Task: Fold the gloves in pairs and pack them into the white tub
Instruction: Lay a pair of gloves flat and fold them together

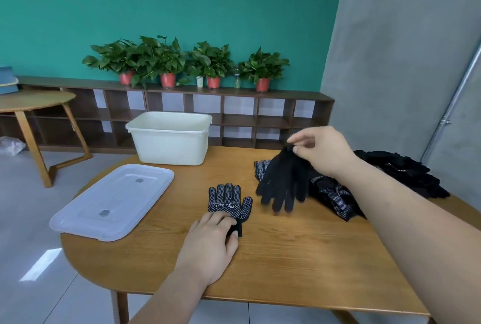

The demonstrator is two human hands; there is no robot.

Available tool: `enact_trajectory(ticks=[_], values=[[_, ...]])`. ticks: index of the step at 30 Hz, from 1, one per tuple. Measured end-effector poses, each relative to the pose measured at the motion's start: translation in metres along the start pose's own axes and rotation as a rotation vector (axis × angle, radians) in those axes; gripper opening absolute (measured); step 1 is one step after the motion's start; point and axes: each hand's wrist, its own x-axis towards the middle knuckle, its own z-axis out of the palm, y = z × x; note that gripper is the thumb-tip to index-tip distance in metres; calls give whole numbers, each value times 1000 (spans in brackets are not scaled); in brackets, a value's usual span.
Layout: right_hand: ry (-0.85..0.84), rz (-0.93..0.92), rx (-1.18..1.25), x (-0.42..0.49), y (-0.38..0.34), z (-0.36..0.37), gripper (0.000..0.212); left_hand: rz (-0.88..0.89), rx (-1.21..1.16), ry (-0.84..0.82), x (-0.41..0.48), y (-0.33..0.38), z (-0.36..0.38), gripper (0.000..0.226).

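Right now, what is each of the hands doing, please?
Left hand: pinches the cuff of the flat glove on the table.
Right hand: pinches the hanging glove by its cuff.

One wide head-worn camera looks forward and down across the desk, close behind the left hand and right hand.

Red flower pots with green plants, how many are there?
4 red flower pots stand in a row atop the dark wooden shelf: leftmost, second, third, rightmost. None looks hidden.
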Motion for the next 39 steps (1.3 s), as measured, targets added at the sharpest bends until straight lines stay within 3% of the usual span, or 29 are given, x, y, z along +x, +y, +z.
enact_trajectory(ticks=[3, 6, 8, 12, 14, 18, 20, 24, 26, 29, 35, 39], values=[[303, -94, -32, 11, -6, 7, 20, 0, -4, -9, 0, 0, -1, 57], [332, -195, -88, 10, 2, 28, 20, -6, 5, -18, 1, 0, -3, 47], [224, -206, -168, 3, 21, 52, 23, -1, 8, -16, 2, 1, -5, 42], [-342, -126, -427, -36, 69, 102, 51, 3, 2, -16, 3, -1, -6, 45], [-457, -142, -532, -58, 89, 122, 56, 8, 6, -20, 4, -2, -4, 47], [-210, -143, -663, -71, 102, 117, 48, 8, 6, -13, 4, -3, 0, 47], [-101, -22, -769, -69, 109, 103, 50, 8, 4, -12, 3, -3, 0, 53], [-231, 266, -817, -73, 140, 77, 61, 14, 1, -1, 2, -2, -1, 55], [-236, 251, -834, -82, 151, 69, 59, 11, 10, -6, 2, -2, 0, 51], [-117, 185, -862, -97, 162, 64, 52, 5, 11, -3, 2, -2, 0, 50], [200, 49, -675, -101, 167, 51, 41, 6, 22, -12, 2, -2, -1, 42], [310, 79, -296, -83, 144, 14, 37, 6, 25, -15, 3, -2, 0, 41]])
